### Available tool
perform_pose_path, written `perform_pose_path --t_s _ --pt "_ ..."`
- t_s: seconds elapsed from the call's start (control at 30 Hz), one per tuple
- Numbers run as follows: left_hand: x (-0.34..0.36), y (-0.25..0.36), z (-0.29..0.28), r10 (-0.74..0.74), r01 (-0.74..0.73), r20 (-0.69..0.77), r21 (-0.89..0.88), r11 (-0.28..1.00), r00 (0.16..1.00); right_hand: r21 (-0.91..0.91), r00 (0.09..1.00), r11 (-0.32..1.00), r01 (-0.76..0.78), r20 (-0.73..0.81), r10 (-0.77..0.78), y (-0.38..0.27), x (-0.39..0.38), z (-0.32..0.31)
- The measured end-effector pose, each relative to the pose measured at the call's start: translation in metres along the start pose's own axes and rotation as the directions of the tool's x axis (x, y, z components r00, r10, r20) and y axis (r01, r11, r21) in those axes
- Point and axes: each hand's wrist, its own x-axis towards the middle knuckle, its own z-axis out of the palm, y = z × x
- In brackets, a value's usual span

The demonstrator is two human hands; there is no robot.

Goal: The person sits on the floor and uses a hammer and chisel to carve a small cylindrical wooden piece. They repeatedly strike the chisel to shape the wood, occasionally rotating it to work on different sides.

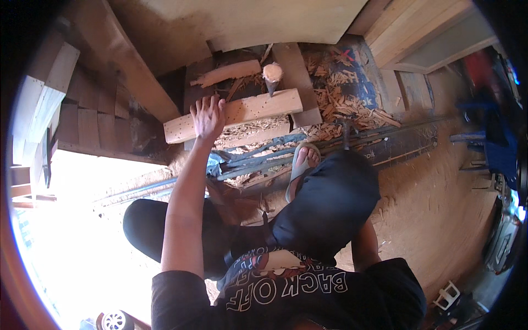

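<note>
A light wooden beam (pixel 247 113) with several small dark marks along its top lies across the work spot in front of me. My left hand (pixel 208 116) rests on its left part, fingers spread. Toward the right part of the beam, a chisel (pixel 272 77) stands upright by itself, its pale round handle end up and its lower end on the wood. My right forearm (pixel 365 245) passes behind my bent knee, which hides the right hand. Beyond the knee shows a dark hammer-like head (pixel 346 135); what holds it is hidden.
Wood chips (pixel 338 102) lie thick around the beam, with a loose rough offcut (pixel 231 71) behind it. A large panel (pixel 236 22) closes off the far side. A long plank (pixel 118 60) slants in at left. My sandalled foot (pixel 302 165) is close to the beam.
</note>
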Motion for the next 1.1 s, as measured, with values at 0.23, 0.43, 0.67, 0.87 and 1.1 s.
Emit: perform_pose_path --t_s 0.23,0.43,0.67,0.87,1.1 --pt "-0.001 0.002 0.000 -0.057 0.057 0.003 -0.040 0.998 0.998 0.531 0.873 0.707 0.466 -0.149 -0.464 -0.200 0.019 -0.050" --pt "0.001 0.004 -0.004 -0.011 0.011 -0.009 -0.031 0.999 1.000 0.353 0.334 0.223 0.908 -0.293 -0.896 -0.400 0.034 -0.040" --pt "0.000 -0.001 0.002 -0.037 0.037 -0.008 -0.015 0.999 0.999 0.776 0.670 0.322 0.543 -0.170 -0.722 -0.446 0.030 -0.002" --pt "0.000 -0.001 0.003 -0.029 0.030 0.020 -0.032 0.999 0.999 0.709 0.527 0.287 0.644 -0.140 -0.838 -0.442 0.051 -0.004" --pt "0.001 0.000 0.003 -0.044 0.044 0.016 -0.018 0.999 0.999 0.751 0.472 0.270 0.602 -0.063 -0.879 -0.443 0.058 -0.012"
